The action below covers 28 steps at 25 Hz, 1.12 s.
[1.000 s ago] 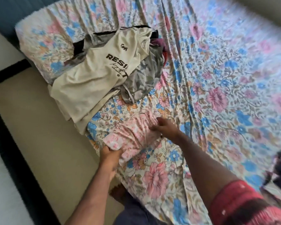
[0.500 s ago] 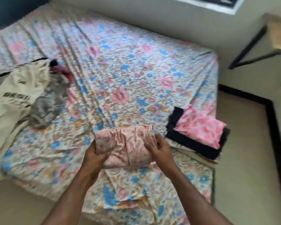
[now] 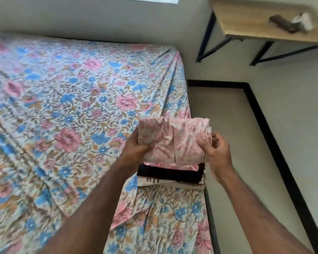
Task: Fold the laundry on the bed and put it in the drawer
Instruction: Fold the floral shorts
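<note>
A folded pale pink patterned garment [image 3: 174, 140] is held in the air between both hands, just above a stack of folded clothes [image 3: 170, 174] at the right edge of the bed. My left hand [image 3: 136, 149] grips its left side from below. My right hand [image 3: 217, 149] pinches its right edge. The stack shows a pink piece on top, a dark one under it and a white printed one at the bottom. The bed [image 3: 66, 110] has a floral sheet in blue and pink. No drawer is in view.
A wooden table [image 3: 261, 21] with black legs stands against the wall at the upper right, with a dark object and something white on it. Beige floor with a black border strip [image 3: 275, 143] lies to the right of the bed.
Both hands have lifted the folded pink garment off the sheet and carried it right, over the stack. The view has swung right; the unfolded pile at the left has left the frame.
</note>
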Available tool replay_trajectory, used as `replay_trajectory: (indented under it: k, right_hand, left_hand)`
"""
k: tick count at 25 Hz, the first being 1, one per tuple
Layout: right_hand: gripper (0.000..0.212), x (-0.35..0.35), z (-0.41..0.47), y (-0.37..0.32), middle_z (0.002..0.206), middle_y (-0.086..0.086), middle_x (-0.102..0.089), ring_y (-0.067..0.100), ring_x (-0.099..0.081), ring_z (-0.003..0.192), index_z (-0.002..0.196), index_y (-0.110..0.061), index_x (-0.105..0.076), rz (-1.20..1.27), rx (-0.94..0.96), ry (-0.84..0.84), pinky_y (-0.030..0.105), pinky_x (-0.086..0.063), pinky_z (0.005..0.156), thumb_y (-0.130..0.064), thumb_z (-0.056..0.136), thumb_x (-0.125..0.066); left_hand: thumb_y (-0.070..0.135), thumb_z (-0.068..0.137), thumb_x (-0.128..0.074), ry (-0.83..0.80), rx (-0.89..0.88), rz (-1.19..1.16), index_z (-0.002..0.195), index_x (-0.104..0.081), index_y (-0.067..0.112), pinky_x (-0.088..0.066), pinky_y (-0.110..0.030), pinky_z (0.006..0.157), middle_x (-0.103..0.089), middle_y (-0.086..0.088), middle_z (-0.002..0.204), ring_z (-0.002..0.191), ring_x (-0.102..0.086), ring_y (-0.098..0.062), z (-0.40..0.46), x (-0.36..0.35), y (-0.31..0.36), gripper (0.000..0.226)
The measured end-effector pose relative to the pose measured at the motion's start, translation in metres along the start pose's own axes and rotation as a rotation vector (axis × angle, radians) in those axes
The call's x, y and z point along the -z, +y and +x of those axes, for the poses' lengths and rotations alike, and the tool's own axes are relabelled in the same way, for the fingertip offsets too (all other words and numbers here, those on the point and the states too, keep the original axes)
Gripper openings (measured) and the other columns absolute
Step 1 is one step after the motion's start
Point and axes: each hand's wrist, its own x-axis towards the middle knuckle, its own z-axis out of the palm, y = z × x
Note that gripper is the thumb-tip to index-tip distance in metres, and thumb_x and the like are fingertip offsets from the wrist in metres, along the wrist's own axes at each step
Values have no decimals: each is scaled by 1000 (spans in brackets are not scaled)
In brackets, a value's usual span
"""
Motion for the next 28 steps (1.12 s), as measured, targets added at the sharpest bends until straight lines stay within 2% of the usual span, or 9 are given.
replay_trajectory:
  k: [4,7,9,12,14,18,23,25,28]
  right_hand:
    - [15,6,43,6,98,2,-76,22,-74,90,97,-18,-68,-58,-27,71,42,-62,75,-11,88,-78]
    - [17,0,52,60,87,-3,-74,21,-72,84,89,-16,-68,-394,-201,119,33,-59,72,-10,83,-83]
    - [17,-1,47,83,80,-3,-71,21,-67,78,80,-14,-67,-504,-235,194,25,-49,62,-11,81,-83]
    - [17,-7,32,86,101,-5,-59,17,-56,93,82,-17,-63,-691,-86,342,27,-43,73,-17,83,-81]
    - [19,-18,20,79,113,1,-49,15,-43,104,87,-18,-63,-867,122,380,30,-38,83,-20,82,-80]
    - [19,-80,-8,71,117,4,-50,16,-44,107,92,-20,-65,-959,266,148,32,-40,87,-25,82,-79]
    - [10,-194,-66,76,110,0,-56,23,-51,111,93,-24,-62,-976,262,-278,44,-42,93,-27,87,-70]
    - [9,-250,-101,76,109,1,-60,27,-54,111,92,-24,-62,-973,324,-401,45,-42,92,-26,87,-70]
    - [11,-346,-169,77,106,2,-61,29,-53,113,93,-23,-64,-964,416,-572,45,-39,89,-27,87,-72]
  left_hand:
    - [-16,87,-63,-45,68,127,127,-56,14,-62,-41,80,-72,-11,115,103,-72,-30,59,-6,-4,51]
    - [-15,86,-64,70,204,420,123,-54,12,-62,-38,73,-69,-10,110,93,-73,-28,74,-4,-32,47]
    - [-8,87,-69,167,251,453,124,-53,11,-63,-37,71,-68,-10,111,91,-73,-25,74,-2,-50,44]
    - [5,88,-75,232,197,462,128,-51,12,-63,-39,76,-66,-4,107,91,-70,-19,68,6,-59,47]
    - [10,88,-77,282,139,467,129,-50,14,-59,-30,68,-63,1,103,88,-66,-12,61,16,-56,49]
    - [20,88,-79,407,77,516,111,-63,13,-53,-26,71,-67,-4,104,93,-67,-20,28,60,-45,29]
    - [17,94,-72,475,57,478,93,-69,5,-43,-10,47,-71,-15,88,76,-72,-25,-54,164,-24,13]
    - [17,95,-71,560,63,455,92,-69,5,-48,-18,51,-72,-15,88,74,-72,-24,-99,225,-17,13]
    - [17,96,-70,707,90,410,87,-69,9,-57,-35,70,-73,-12,86,74,-72,-23,-179,321,-12,12]
